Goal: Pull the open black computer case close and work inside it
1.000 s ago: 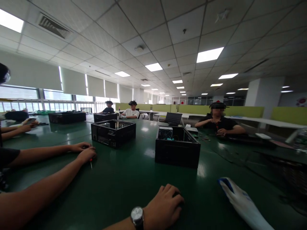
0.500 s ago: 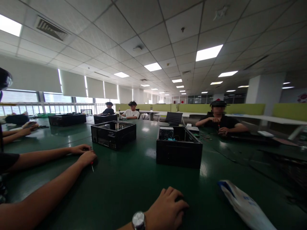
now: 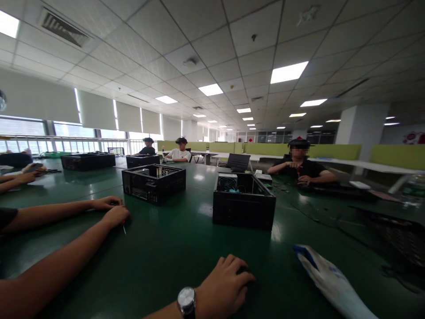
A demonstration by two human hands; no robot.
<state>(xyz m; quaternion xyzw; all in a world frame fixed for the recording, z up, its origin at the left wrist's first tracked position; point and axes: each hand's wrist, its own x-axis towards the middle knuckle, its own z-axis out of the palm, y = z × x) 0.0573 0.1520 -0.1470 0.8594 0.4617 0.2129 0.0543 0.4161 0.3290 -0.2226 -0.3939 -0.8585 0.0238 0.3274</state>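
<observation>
My left hand [image 3: 226, 285], with a silver watch on the wrist, rests palm down on the dark green table [image 3: 172, 252] at the bottom centre, fingers loosely curled and a little apart. A dark patch lies under the fingertips; I cannot tell if it is an object. My right hand is out of view. An open black computer case [image 3: 244, 206] with a fan inside stands beyond my hand. A white and blue bag [image 3: 332, 283] lies to its right.
A neighbour's two arms reach in from the left, one hand [image 3: 116, 217] on a small red screwdriver. A second open case [image 3: 153, 182] stands further left. Another person [image 3: 300, 170] sits across the table with small parts; others sit further back.
My left hand shifted slightly right and back, still resting on the table. The view drifted a little; the neighbour's hands stayed put.
</observation>
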